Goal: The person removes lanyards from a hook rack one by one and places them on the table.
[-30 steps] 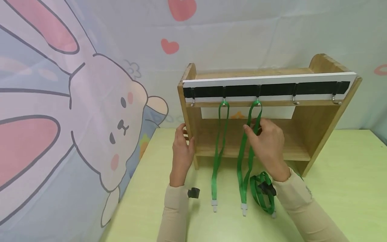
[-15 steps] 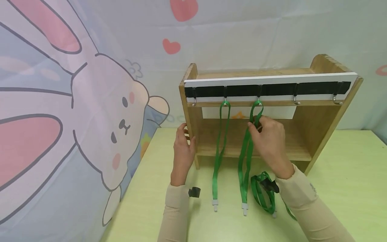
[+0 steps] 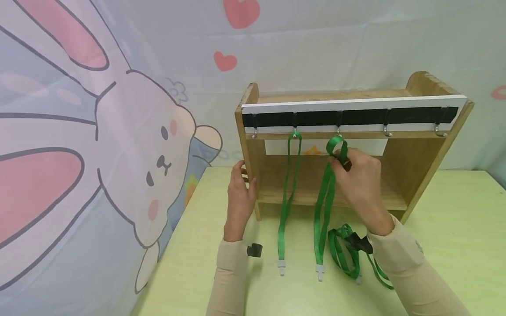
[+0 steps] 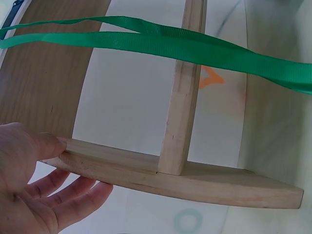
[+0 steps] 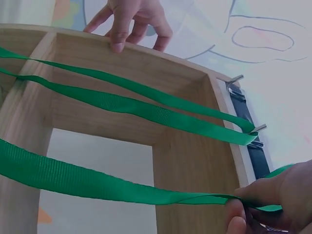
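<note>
My right hand point(image 3: 359, 188) pinches a green lanyard point(image 3: 319, 219) just below its top loop, by the middle hook point(image 3: 338, 130). The loop bends over at the hook's tip; I cannot tell whether it still hangs on it. A pale clip point(image 3: 319, 272) ends the strap below. My left hand point(image 3: 241, 199) grips the left side panel of the wooden shelf point(image 3: 417, 162), thumb on one face and fingers on the other, as the left wrist view shows. A second green lanyard point(image 3: 281, 232) hangs from the hook point(image 3: 294, 131) to the left.
Below the right wrist a bundled green lanyard point(image 3: 336, 254) lies on the pale yellow-green table point(image 3: 186, 263). The white rail with a black strip point(image 3: 363, 117) carries several hooks; the leftmost point(image 3: 254, 131) and the two right ones are bare. A printed cloth point(image 3: 316, 48) hangs behind.
My right hand has shifted slightly right, and the lanyard's top loop has slid lower and folded over near the middle hook. My left hand has stayed on the side panel.
</note>
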`<action>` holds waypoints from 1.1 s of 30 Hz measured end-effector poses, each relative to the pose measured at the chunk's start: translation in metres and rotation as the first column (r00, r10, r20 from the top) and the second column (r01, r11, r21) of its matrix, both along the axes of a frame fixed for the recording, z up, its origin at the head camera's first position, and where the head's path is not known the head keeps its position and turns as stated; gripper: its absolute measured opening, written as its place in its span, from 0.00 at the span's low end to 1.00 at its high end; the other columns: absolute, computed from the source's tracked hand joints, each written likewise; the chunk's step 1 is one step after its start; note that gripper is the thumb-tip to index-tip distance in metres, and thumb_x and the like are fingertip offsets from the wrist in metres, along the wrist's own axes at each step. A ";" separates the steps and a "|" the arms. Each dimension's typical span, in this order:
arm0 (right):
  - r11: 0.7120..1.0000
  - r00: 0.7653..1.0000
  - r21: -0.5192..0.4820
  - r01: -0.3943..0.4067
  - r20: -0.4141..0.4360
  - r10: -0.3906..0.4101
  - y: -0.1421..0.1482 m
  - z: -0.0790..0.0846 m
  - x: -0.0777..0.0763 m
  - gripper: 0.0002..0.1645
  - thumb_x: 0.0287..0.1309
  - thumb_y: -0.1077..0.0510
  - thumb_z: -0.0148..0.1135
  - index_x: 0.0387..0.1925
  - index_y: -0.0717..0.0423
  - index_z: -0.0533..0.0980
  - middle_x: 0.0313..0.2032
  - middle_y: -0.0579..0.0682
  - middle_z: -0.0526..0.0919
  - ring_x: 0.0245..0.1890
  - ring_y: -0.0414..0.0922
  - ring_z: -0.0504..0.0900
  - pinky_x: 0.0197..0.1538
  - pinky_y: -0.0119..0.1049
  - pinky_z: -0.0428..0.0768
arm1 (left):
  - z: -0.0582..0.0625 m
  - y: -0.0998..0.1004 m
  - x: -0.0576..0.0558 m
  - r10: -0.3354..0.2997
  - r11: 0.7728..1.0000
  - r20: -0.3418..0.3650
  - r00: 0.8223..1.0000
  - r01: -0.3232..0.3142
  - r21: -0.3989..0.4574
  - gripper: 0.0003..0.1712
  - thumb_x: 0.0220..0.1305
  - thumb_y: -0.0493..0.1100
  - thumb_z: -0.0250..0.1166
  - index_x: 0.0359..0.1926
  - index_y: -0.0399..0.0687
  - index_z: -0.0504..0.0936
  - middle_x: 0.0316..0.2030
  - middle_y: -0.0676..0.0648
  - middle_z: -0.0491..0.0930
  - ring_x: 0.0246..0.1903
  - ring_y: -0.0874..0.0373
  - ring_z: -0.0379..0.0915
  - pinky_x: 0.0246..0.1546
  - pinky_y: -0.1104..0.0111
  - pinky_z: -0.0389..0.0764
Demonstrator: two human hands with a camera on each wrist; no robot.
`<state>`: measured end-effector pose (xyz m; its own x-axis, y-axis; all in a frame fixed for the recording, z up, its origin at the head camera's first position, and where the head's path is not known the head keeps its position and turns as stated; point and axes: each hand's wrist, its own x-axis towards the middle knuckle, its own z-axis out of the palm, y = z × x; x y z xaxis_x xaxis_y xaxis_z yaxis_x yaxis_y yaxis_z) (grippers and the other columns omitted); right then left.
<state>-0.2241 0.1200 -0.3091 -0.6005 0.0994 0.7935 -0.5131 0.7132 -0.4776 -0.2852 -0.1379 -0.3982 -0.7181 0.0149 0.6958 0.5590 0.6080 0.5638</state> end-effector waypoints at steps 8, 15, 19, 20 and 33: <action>1.000 0.999 -0.010 -0.027 0.018 0.027 -0.002 -0.016 0.002 0.06 0.54 0.73 0.65 0.25 0.64 0.82 0.18 0.54 0.81 0.17 0.43 0.72 0.25 0.36 0.68 | 0.000 -0.001 0.000 -0.004 1.000 -0.019 1.000 0.004 -0.010 0.30 0.68 0.27 0.60 0.67 0.35 0.59 0.45 0.32 0.73 0.40 0.40 0.79 0.33 0.55 0.85; 0.994 0.993 -0.044 -0.100 0.054 0.102 -0.004 -0.033 0.004 0.03 0.56 0.73 0.69 0.31 0.66 0.84 0.24 0.55 0.85 0.18 0.41 0.72 0.26 0.24 0.67 | -0.001 0.000 -0.001 -0.014 1.000 -0.018 1.000 0.014 -0.009 0.31 0.68 0.27 0.61 0.67 0.36 0.58 0.46 0.32 0.73 0.40 0.39 0.79 0.33 0.55 0.85; 0.985 0.981 -0.090 -0.146 0.119 0.156 -0.005 -0.038 0.007 0.03 0.57 0.72 0.70 0.34 0.66 0.85 0.28 0.56 0.87 0.19 0.41 0.76 0.26 0.20 0.70 | -0.001 0.000 -0.002 -0.014 1.000 -0.026 1.000 0.014 0.004 0.31 0.68 0.27 0.61 0.67 0.37 0.58 0.45 0.32 0.73 0.39 0.39 0.80 0.32 0.55 0.85; 0.982 0.975 -0.106 -0.157 0.142 0.171 -0.005 -0.039 0.009 0.03 0.57 0.72 0.70 0.34 0.66 0.85 0.29 0.56 0.87 0.19 0.40 0.77 0.25 0.21 0.71 | -0.001 0.000 -0.002 -0.014 1.000 -0.029 0.999 0.014 0.006 0.31 0.68 0.27 0.61 0.67 0.38 0.58 0.45 0.32 0.73 0.39 0.39 0.80 0.32 0.55 0.85; 0.955 0.895 -0.186 -0.233 0.343 0.285 -0.008 -0.069 0.024 0.03 0.61 0.68 0.68 0.37 0.64 0.85 0.22 0.50 0.82 0.14 0.36 0.63 0.19 0.30 0.63 | -0.002 0.001 -0.001 -0.014 1.000 -0.001 1.000 0.014 0.006 0.31 0.69 0.28 0.61 0.67 0.36 0.58 0.46 0.32 0.72 0.40 0.39 0.79 0.34 0.54 0.85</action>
